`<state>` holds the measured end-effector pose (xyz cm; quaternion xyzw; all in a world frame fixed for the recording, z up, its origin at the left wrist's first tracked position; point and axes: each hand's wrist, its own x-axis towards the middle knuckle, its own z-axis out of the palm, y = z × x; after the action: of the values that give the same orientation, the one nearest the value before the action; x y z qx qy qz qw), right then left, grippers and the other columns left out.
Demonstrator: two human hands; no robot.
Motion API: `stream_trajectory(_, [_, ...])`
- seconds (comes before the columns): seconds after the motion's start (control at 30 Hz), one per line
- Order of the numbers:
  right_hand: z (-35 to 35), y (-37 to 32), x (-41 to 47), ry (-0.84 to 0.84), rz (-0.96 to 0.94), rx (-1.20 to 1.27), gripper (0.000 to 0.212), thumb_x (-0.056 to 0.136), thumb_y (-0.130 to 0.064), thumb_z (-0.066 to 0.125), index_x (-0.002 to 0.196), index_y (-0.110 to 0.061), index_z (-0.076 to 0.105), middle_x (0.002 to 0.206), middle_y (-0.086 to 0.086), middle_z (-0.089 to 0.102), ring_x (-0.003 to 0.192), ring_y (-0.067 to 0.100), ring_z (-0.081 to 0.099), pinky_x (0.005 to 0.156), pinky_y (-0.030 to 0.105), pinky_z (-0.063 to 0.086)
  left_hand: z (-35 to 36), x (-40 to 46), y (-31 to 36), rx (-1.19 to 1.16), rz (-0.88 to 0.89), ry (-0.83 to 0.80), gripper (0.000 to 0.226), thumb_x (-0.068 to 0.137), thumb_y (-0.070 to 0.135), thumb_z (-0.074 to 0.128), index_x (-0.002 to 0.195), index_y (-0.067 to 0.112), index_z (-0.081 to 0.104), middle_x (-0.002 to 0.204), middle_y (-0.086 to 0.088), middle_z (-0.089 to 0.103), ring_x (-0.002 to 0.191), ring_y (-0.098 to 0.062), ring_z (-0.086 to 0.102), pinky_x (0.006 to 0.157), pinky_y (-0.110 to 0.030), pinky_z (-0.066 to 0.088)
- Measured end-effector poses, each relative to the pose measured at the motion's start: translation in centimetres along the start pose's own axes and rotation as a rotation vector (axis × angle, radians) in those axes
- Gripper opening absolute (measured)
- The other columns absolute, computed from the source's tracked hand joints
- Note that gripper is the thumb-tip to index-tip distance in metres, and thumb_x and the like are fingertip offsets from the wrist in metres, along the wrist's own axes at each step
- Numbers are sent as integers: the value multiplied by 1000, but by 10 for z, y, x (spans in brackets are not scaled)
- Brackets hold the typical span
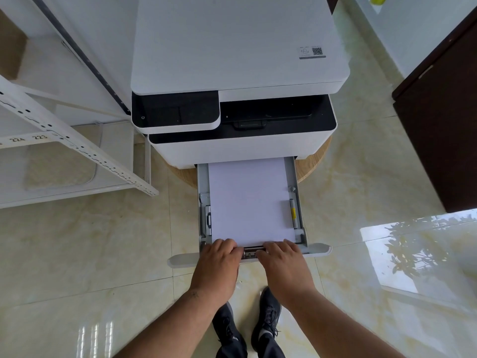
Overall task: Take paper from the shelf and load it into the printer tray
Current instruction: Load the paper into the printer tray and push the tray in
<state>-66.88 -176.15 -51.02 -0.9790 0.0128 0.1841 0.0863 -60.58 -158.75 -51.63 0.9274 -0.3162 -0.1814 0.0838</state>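
A white printer (232, 47) stands on a round wooden stand (313, 164). Its grey paper tray (202, 182) is pulled out toward me. A stack of white paper (250, 202) lies flat in it between the side guides. Both hands are at the tray's near end. My left hand (219, 257) and my right hand (281, 259) curl their fingers over the tray's front wall, with fingertips at the paper's near edge. The thumbs meet at the small length guide (251, 251) between them. The tray's white front panel (317, 248) sticks out on both sides of my hands.
A white metal shelf (77, 148) stands at the left, with a pale mat (59, 169) on its lowest level. A dark brown cabinet (444, 125) stands at the right. My dark shoes (268, 319) are on the glossy tiled floor (103, 241) just below the tray.
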Motion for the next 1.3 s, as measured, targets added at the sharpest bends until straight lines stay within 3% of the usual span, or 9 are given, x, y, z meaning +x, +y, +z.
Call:
stream_trajectory(0.2, [-1,-1,1,13,8,-6,35,50,-1,80,77,-22,74,82,0,75,77,29,71,74,41,61,4,2,1,36,-20,-27,42,71,7,79,109,23,72,99,4,64,93,-23,62,84,-38,54])
stream_trajectory(0.47, [-1,2,3,33,-13,-7,39,51,-2,81,84,-22,75,83,-1,74,78,28,70,73,41,60,-3,6,6,182,-97,-76,45,88,1,49,129,18,52,124,-5,52,118,-28,49,104,-40,39])
stream_trajectory(0.67, [-1,5,1,24,-3,-5,51,47,-9,92,95,-22,79,103,3,80,91,31,76,82,42,63,7,1,-5,85,-48,-18,42,65,2,81,105,14,74,133,-13,67,126,-33,63,101,-49,55])
stream_trajectory(0.83, [-7,7,-5,-29,-28,32,48,73,-30,84,120,-26,75,129,2,75,116,28,72,98,43,58,-2,-5,-9,113,10,-77,54,88,37,66,138,18,57,162,-8,42,151,-28,37,122,-48,31])
stream_trajectory(0.93, [-27,17,-8,61,61,202,50,98,-42,57,145,-25,59,150,-4,60,140,24,54,114,40,42,-24,-3,-15,29,4,25,57,90,59,52,130,20,64,137,-1,67,127,-23,62,107,-42,48])
stream_trajectory(1.0, [-40,33,1,221,322,408,40,99,-37,56,135,-21,64,133,1,68,125,26,62,96,36,49,-36,7,-22,-164,-191,214,38,92,47,60,115,18,67,110,0,73,98,-25,70,81,-39,58])
stream_trajectory(1.1, [-52,61,27,274,695,588,38,98,-35,57,129,-16,66,118,5,72,106,28,68,83,34,52,-47,32,-36,-370,-651,307,31,95,42,60,116,20,61,109,1,67,88,-25,67,70,-37,57])
stream_trajectory(1.2, [-56,68,47,138,764,602,40,96,-41,54,125,-19,67,110,3,76,98,27,70,82,37,57,-43,47,-43,-362,-731,219,31,92,51,56,105,23,60,98,4,67,75,-22,66,64,-33,56])
stream_trajectory(1.3, [-57,65,55,94,736,577,24,90,-39,52,92,-22,69,77,-1,75,72,24,72,69,35,62,-39,53,-42,-357,-730,198,25,92,49,56,94,25,61,86,6,68,68,-21,64,62,-31,55])
